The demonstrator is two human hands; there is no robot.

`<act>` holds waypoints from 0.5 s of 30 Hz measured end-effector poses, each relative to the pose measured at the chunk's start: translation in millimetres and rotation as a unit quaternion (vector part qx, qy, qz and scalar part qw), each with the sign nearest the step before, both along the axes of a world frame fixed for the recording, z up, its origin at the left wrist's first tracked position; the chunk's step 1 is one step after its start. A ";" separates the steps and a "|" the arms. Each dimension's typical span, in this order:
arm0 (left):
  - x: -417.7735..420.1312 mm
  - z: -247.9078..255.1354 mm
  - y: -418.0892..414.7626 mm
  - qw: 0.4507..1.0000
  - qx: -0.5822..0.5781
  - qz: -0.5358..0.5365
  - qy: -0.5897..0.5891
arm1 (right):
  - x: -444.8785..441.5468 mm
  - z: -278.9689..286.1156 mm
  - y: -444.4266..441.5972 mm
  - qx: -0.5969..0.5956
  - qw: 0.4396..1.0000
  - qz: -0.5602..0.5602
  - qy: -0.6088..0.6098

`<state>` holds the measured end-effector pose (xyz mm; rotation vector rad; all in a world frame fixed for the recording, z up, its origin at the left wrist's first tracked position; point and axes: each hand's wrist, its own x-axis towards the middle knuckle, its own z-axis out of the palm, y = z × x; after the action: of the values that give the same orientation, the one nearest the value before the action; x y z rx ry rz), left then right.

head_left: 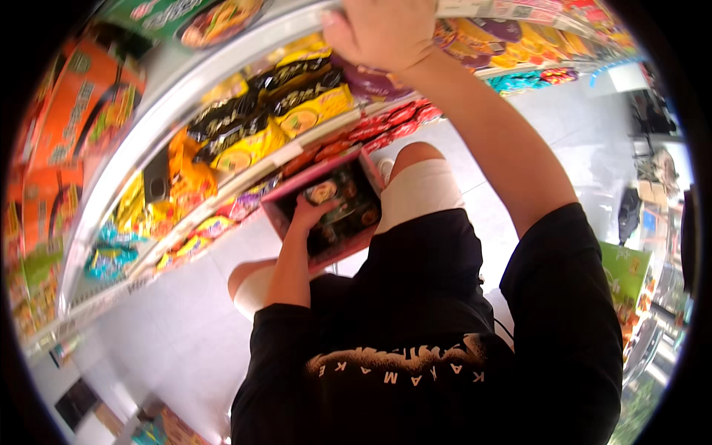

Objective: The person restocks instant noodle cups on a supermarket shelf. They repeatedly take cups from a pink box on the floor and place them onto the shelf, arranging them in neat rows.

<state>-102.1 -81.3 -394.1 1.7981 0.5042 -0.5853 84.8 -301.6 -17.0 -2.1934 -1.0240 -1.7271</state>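
Observation:
Below me a pink-edged open carton (345, 253) sits tilted between my knees, beside the lowest shelf. Dark food packages (353, 208) with pictures of bowls lie inside it. My left hand (312, 212) reaches into the carton, its thumb across a dark package and its other fingers mostly hidden. My right hand (384, 33) is raised to the pale front edge (303, 22) of a shelf at the top of the view. Its thumb is beside that edge, while the fingers run out of the picture, so what they touch cannot be seen.
Black and yellow noodle packets (278, 103) fill the shelf ahead, with red packets (395, 125) below. Orange cartons (78, 111) stand at left. A small black box (156, 175) is among the yellow packets. Grey floor tiles (183, 317) lie below; a green carton (626, 272) is at right.

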 end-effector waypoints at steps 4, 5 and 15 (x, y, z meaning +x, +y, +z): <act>-25.9 73.5 -5.1 0.995 -0.091 0.033 -0.007 | -6.0 2.6 1.2 -0.004 1.000 0.000 -0.009; -26.6 93.2 -15.4 0.994 -0.108 0.029 -0.008 | -8.8 6.1 -4.2 -0.015 1.000 -0.012 -0.006; -71.7 240.9 -29.7 0.911 -0.283 0.071 -0.291 | -26.4 11.9 -6.8 -0.032 0.988 0.005 0.153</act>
<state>-173.8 -111.0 -153.2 1.2710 0.0347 -0.0535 58.4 -308.4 -5.1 -2.3909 -1.0199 -1.3116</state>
